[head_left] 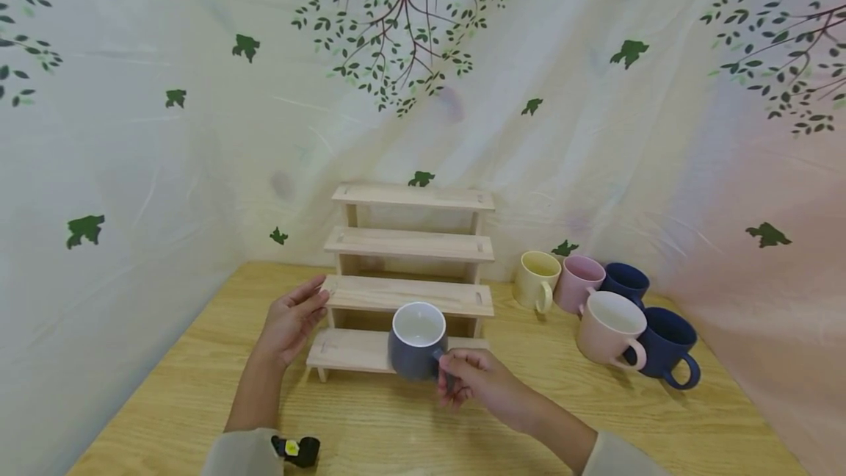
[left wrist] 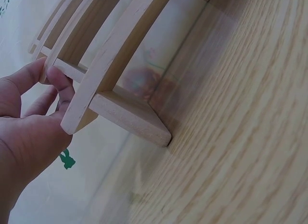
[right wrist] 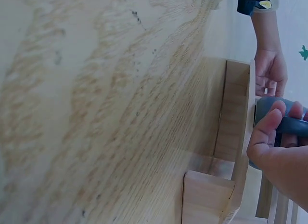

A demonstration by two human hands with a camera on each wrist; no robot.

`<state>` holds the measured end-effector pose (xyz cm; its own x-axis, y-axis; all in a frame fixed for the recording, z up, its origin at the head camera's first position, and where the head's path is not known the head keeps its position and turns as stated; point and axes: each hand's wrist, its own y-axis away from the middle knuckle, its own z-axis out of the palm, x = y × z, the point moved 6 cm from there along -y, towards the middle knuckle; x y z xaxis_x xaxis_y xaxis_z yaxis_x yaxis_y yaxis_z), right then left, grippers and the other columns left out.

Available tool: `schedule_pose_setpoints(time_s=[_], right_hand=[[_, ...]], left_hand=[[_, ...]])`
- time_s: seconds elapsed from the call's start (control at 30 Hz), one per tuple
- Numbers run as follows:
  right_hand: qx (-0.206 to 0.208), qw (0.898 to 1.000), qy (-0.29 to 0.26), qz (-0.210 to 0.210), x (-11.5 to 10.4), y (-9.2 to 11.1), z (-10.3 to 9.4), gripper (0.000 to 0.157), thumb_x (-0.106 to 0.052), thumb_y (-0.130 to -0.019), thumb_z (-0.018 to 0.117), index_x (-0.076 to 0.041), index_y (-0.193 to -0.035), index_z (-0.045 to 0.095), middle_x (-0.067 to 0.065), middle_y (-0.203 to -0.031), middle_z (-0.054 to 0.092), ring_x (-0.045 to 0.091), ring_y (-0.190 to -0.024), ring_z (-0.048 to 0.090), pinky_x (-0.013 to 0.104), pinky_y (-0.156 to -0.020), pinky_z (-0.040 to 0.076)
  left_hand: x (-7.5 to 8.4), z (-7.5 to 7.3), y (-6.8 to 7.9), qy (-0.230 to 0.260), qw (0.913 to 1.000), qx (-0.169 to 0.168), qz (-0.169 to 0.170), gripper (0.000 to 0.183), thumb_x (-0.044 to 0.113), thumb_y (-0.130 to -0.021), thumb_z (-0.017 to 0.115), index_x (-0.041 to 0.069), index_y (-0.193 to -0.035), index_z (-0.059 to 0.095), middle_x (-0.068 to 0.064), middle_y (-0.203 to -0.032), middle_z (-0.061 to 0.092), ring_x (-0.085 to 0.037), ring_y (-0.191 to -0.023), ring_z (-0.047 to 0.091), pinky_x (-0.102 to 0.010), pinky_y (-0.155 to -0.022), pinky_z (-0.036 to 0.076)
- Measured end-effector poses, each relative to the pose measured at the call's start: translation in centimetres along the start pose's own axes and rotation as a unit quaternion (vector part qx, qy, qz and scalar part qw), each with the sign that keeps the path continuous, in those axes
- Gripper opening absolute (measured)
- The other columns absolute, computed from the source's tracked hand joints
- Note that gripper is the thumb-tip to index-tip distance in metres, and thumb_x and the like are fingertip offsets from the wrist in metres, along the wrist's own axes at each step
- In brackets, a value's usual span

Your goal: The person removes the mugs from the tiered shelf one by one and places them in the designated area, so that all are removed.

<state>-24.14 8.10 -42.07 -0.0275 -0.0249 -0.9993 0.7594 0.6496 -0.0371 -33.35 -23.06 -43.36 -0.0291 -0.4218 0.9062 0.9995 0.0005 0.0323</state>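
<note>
A tiered wooden display stand (head_left: 410,296) with several steps stands on the table. My right hand (head_left: 485,386) grips the handle of a grey-blue mug (head_left: 411,360) with a white inside. Upright, the mug overlaps the lowest step in the head view. In the right wrist view the fingers (right wrist: 265,132) curl round its handle, close to the front edge of the stand. My left hand (head_left: 291,320) is at the stand's left side; in the left wrist view its thumb and forefinger pinch the end of a step (left wrist: 54,65).
Right of the stand are a yellow mug (head_left: 537,281), a mauve mug (head_left: 576,286), a pale pink mug (head_left: 604,336) and two navy mugs, one behind (head_left: 626,281) and one in front (head_left: 667,347). A leaf-patterned cloth (head_left: 568,145) hangs behind the wooden table (head_left: 383,432).
</note>
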Motion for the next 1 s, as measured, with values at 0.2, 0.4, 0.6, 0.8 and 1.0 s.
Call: schedule_pose_setpoints(time_s=[0.2, 0.4, 0.6, 0.8, 1.0], right_hand=[[0.054, 0.998, 0.015, 0.006, 0.0, 0.0, -0.8, 0.044, -0.019, -0.107, 0.047, 0.022, -0.09, 0.045, 0.002, -0.077, 0.059, 0.011, -0.071, 0.059, 0.025, -0.065, 0.051], [0.104, 0.994, 0.013, 0.014, -0.2, 0.5, -2.4, 0.042, -0.017, -0.104, 0.047, 0.022, -0.087, 0.045, 0.002, -0.075, 0.054, 0.012, -0.068, 0.053, 0.025, -0.064, 0.048], [0.097, 0.995, -0.033, -0.001, -0.9, 1.1, -3.1, 0.034, -0.01, -0.102, 0.045, 0.007, -0.073, 0.046, 0.002, -0.072, 0.052, 0.013, -0.066, 0.054, 0.027, -0.065, 0.051], [0.084, 0.995, -0.041, -0.018, -1.7, 1.8, -3.7, 0.036, -0.007, -0.1, 0.04, 0.014, -0.074, 0.024, -0.001, -0.063, 0.05, 0.014, -0.067, 0.056, 0.025, -0.067, 0.051], [0.098, 0.995, -0.031, -0.001, -1.4, 2.4, -4.5, 0.039, -0.009, -0.102, 0.036, 0.015, -0.076, 0.018, -0.001, -0.058, 0.046, 0.015, -0.067, 0.058, 0.026, -0.068, 0.052]], left_hand=[[-0.2, 0.0, 0.0, 0.0, 1.0, 0.001, 0.001, 0.052, 0.001, -0.098, 0.067, -0.002, -0.148, 0.051, 0.001, -0.111, 0.057, -0.005, -0.084, 0.063, -0.018, -0.081, 0.057], [-0.2, 0.1, 0.0, -0.007, 1.0, -0.002, 0.002, 0.055, 0.003, -0.099, 0.067, -0.002, -0.15, 0.047, 0.001, -0.112, 0.054, -0.004, -0.084, 0.063, -0.017, -0.082, 0.057], [-0.1, 0.2, 0.1, -0.003, 1.0, 0.0, 0.003, 0.054, 0.001, -0.099, 0.067, -0.003, -0.149, 0.048, 0.001, -0.11, 0.054, -0.004, -0.083, 0.063, -0.017, -0.081, 0.057], [0.0, 0.1, 0.0, -0.003, 1.0, 0.002, 0.0, 0.056, 0.002, -0.099, 0.067, -0.003, -0.15, 0.047, 0.001, -0.11, 0.055, -0.005, -0.084, 0.063, -0.018, -0.082, 0.057], [-0.1, -0.1, 0.0, -0.002, 1.0, 0.004, 0.0, 0.056, 0.002, -0.098, 0.067, -0.003, -0.15, 0.046, 0.001, -0.11, 0.055, -0.005, -0.084, 0.063, -0.018, -0.081, 0.057]])
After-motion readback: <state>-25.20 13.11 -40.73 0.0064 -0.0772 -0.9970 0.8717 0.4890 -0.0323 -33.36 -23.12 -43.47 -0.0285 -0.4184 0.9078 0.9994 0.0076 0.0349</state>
